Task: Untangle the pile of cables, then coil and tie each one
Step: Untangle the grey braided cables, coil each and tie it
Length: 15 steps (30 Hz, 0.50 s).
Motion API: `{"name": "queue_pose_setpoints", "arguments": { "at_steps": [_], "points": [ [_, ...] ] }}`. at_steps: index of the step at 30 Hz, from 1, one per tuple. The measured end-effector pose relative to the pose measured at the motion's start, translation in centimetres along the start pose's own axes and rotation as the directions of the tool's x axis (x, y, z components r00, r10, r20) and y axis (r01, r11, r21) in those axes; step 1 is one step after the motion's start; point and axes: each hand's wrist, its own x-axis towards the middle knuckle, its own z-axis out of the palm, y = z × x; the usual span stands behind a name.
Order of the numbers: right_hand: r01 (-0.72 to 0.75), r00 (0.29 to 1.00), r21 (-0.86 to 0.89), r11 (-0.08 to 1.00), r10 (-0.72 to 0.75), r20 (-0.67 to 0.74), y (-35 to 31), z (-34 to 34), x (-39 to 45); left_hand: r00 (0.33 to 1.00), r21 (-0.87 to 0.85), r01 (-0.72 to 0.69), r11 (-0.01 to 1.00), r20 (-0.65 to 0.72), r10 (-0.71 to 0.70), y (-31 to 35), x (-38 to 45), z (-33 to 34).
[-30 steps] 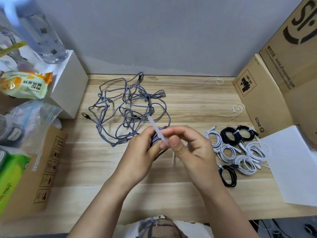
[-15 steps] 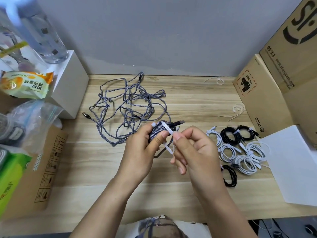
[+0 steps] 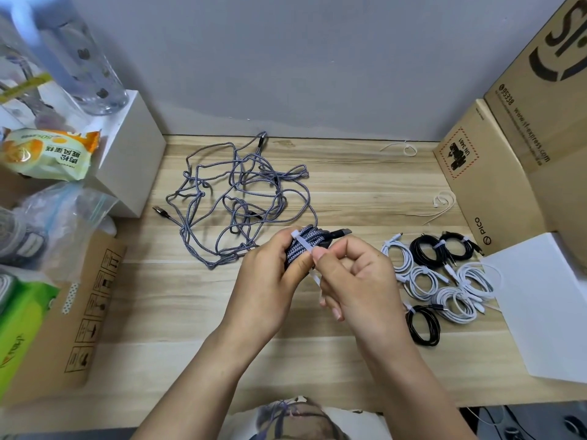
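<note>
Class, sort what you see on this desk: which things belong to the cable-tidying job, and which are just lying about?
Part of the job:
left hand, right hand
grey bundle with white tie
tangled grey cables
finished coils
spare ties

Lying about:
snack packet
water bottle
cardboard boxes
plastic bag

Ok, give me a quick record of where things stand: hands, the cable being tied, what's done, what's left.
left hand: grips the coiled grey cable
right hand: pinches the white tie wrapped across that coil
tie state: round the coil, tail hanging below; whether it is tight, cannot tell
done: tied white and black coils on the table, right of the hands
left: tangled grey cables behind the hands
spare ties: far right of the table
</note>
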Motion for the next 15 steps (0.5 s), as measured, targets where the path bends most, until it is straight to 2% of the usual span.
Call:
{"name": "queue_pose_setpoints", "arguments": {
  "at_steps": [9,12,15],
  "points": [
    [-0.007,1.000,0.002,1.000,0.007,-0.005,0.3,0.0,0.2,0.997,0.085,-0.061,0.995,0.045,0.057,0.1,0.0,-0.2],
    [-0.001,1.000,0.025,1.000,0.001,-0.018,0.6,-0.3,0.4,0.975,0.207,-0.208,0.956,0.124,0.186,-0.2,0.1,-0.6],
    [-0.010,1.000,0.004,1.000,0.010,-0.007,1.0,-1.0,0.7,0.924,0.395,-0.378,0.837,0.223,0.312,-0.9,0.2,-0.6]
  ]
}}
